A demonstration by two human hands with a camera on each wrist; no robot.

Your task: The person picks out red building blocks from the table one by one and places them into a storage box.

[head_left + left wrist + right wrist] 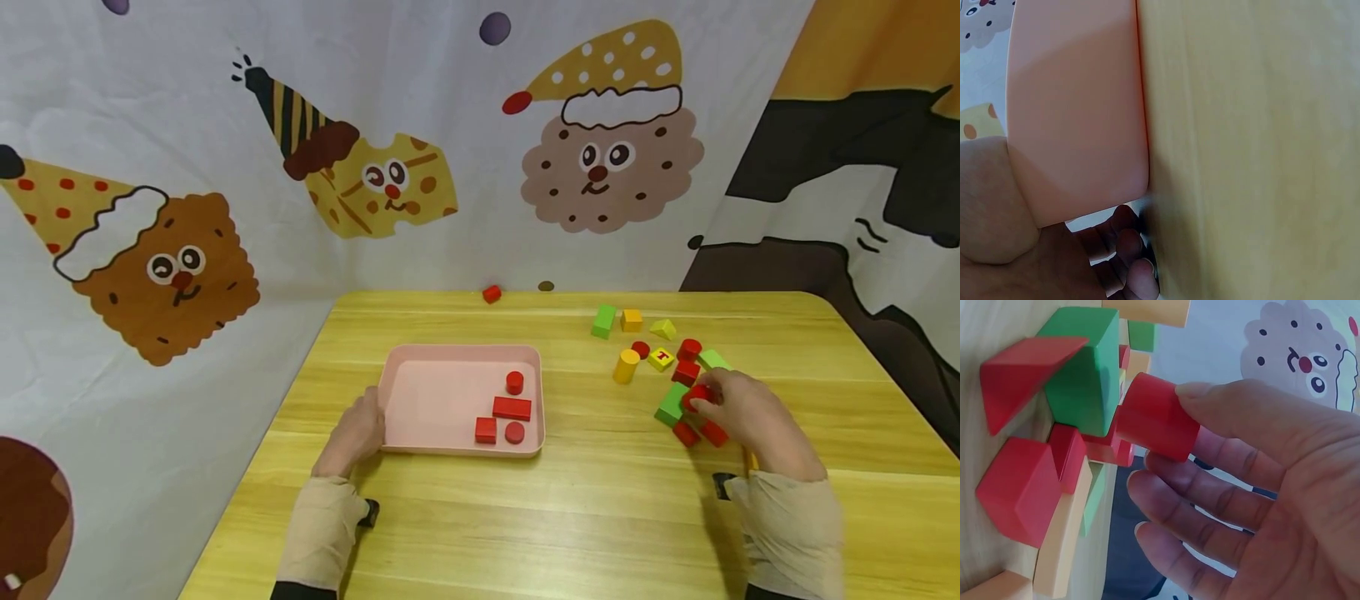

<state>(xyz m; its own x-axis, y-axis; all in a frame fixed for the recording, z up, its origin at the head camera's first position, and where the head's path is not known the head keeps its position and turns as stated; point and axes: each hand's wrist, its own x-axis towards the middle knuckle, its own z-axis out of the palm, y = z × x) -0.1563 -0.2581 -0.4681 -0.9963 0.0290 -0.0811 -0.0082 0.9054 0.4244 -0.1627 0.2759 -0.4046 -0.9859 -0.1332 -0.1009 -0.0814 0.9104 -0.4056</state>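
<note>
A shallow pink tray [435, 396] lies on the wooden table, holding several red blocks at its right side. My left hand [360, 429] grips the tray's left end; the left wrist view has the thumb at the rim and the fingers curled below the corner. Over on the right, my right hand [761, 425] pinches a red cylinder block [1160, 415] between thumb and fingers, above a cluster of blocks. Close to it are a green block [1082, 372], a red triangular block [1025, 375] and a red block [1022, 487].
Behind the cluster stand a yellow cylinder [626, 367], a yellow block marked T [662, 359], an orange cube [632, 321] and a green block [603, 322]. One red block [491, 294] lies at the table's far edge, before a printed cloth [465, 258].
</note>
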